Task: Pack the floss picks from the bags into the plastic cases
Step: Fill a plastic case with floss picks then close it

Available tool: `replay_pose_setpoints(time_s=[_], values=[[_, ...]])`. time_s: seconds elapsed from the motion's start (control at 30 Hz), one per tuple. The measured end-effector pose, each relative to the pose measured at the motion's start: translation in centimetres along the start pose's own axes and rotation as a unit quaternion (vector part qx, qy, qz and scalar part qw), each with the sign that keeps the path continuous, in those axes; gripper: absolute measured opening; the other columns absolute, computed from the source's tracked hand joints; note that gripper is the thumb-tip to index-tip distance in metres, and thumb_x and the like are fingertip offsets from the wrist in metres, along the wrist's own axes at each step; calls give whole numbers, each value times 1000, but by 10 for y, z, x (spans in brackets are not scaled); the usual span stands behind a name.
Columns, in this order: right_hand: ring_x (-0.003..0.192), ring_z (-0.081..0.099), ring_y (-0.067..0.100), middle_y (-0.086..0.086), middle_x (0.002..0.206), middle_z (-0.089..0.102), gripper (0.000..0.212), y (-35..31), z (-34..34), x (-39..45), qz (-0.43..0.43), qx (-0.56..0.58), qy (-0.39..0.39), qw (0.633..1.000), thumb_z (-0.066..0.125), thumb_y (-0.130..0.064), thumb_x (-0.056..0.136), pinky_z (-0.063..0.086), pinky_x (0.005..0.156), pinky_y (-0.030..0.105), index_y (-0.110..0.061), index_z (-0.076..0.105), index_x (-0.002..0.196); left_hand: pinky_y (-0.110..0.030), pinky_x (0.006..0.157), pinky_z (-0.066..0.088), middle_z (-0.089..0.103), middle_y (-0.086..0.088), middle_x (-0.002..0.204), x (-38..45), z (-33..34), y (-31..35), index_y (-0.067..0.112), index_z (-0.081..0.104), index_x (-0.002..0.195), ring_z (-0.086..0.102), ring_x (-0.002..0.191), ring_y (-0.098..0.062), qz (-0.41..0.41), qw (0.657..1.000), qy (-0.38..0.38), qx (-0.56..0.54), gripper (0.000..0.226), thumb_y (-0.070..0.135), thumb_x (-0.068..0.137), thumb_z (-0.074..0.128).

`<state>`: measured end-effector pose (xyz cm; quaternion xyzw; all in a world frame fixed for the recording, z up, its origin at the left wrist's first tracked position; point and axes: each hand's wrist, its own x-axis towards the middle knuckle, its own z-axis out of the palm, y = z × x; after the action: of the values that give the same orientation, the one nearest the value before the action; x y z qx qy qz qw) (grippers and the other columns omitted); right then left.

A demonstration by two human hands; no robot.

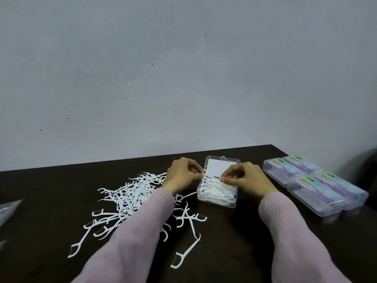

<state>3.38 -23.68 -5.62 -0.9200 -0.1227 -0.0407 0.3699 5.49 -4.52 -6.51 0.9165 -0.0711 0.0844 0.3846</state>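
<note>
A clear plastic case point(234, 204) stands open on the dark table point(234, 242), its lid point(221, 166) tilted back. White floss picks point(216, 192) fill its tray. My left hand point(183, 174) pinches picks at the case's left rim. At the right part of the tray my right hand point(244, 177) pinches picks too. A loose pile of white floss picks point(130, 198) lies to the left of the case, partly under my left sleeve. Several single picks point(187, 254) lie scattered in front.
Several closed plastic cases point(318, 188) with coloured labels sit together at the right, near the table's right edge. A clear plastic bag point(8, 209) shows at the left border. A grey wall rises right behind the table's far edge.
</note>
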Motion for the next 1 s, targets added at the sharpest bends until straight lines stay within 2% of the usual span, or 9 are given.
replay_pose_setpoints(time_s=[0.1,0.2,0.33,0.47,0.53,0.63,0.77,0.87,1.0], values=[[85,55,7,-8,89,61,22,0,0,0,14,-33,-34,999,76,-34,73,49,87,29,-24,66,90,-34,88,50,70,8,73,-1,3,-1,28,68,72,65,80,-5,-39,998,8,-46,12,23,73,80],[80,55,4,-8,86,62,19,0,0,-1,11,-37,-39,998,77,-27,74,49,90,32,-25,66,90,-26,82,51,72,3,78,-2,2,-2,23,70,71,66,80,-9,-68,992,12,-108,11,17,73,79],[72,59,3,-10,76,65,16,1,-2,-2,-5,-30,-40,999,76,-17,75,51,87,28,-27,67,84,-12,64,47,72,2,83,0,-4,2,14,72,79,62,67,-9,-92,976,33,-197,6,13,76,76],[74,64,3,-9,76,68,22,1,-2,-2,-17,-13,-54,998,76,-11,74,51,84,22,-30,66,77,-6,61,40,70,1,86,1,-10,7,11,69,82,62,67,-13,-97,955,36,-277,3,11,80,71],[72,63,1,-11,76,67,22,1,-2,-2,-32,-20,-49,998,75,-9,75,49,76,15,-29,68,77,-6,62,40,68,-1,82,0,-13,10,8,67,86,61,66,-13,-92,944,26,-315,4,9,83,69],[70,60,0,-12,76,65,17,0,-1,-2,-42,-24,-38,998,74,-8,76,45,65,10,-24,70,81,-1,52,40,68,-2,79,-1,-15,13,4,67,92,61,65,-13,-73,942,26,-328,10,8,83,68],[69,58,0,-12,76,63,11,0,1,-1,-55,-24,-23,998,74,-13,77,42,59,7,-21,69,83,-7,61,46,69,0,77,1,-16,15,12,66,80,62,69,-9,-28,951,55,-302,6,8,81,71],[71,56,1,-11,80,62,13,1,1,0,-60,-19,31,998,74,-18,77,38,60,7,-23,66,86,-13,73,47,70,2,81,1,-17,20,19,67,77,64,76,-6,37,968,67,-240,8,14,80,73],[78,60,1,-11,84,65,21,-6,-2,0,-82,100,80,988,73,-17,77,46,62,6,-24,62,94,-24,80,54,73,-2,85,-4,-15,32,18,68,76,69,82,-13,125,971,30,-202,9,12,77,75]])
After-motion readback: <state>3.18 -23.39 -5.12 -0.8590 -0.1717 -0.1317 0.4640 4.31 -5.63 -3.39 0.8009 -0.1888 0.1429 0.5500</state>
